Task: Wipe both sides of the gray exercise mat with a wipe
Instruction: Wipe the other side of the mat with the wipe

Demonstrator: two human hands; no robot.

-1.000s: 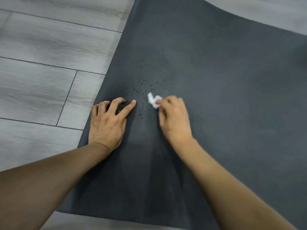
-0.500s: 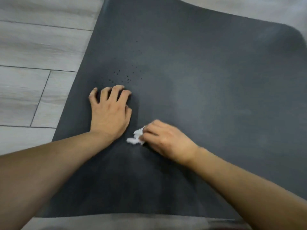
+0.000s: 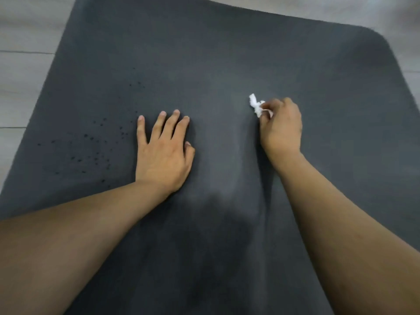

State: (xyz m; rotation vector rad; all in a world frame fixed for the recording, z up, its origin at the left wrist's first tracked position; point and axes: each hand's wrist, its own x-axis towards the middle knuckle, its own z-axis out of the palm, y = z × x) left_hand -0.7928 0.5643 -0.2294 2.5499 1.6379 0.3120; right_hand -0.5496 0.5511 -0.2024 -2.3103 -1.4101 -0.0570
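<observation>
The dark gray exercise mat [image 3: 227,53] lies flat on the floor and fills most of the view, its far end with rounded corners at the top. Small dark droplets [image 3: 95,153] speckle its left part. My left hand [image 3: 163,153] presses flat on the mat with fingers straight and spread. My right hand [image 3: 281,126] pinches a small crumpled white wipe [image 3: 255,104] against the mat, right of centre. The wipe sticks out past my fingertips toward the upper left.
Light gray wood-look floor planks [image 3: 20,87] show to the left of the mat and along the top edge. The mat's far right corner [image 3: 384,42] curves near the upper right of the view.
My right hand has swept the wipe from beside my left hand out to the right and farther away. The view shifted left, so the droplets now lie left of my left hand.
</observation>
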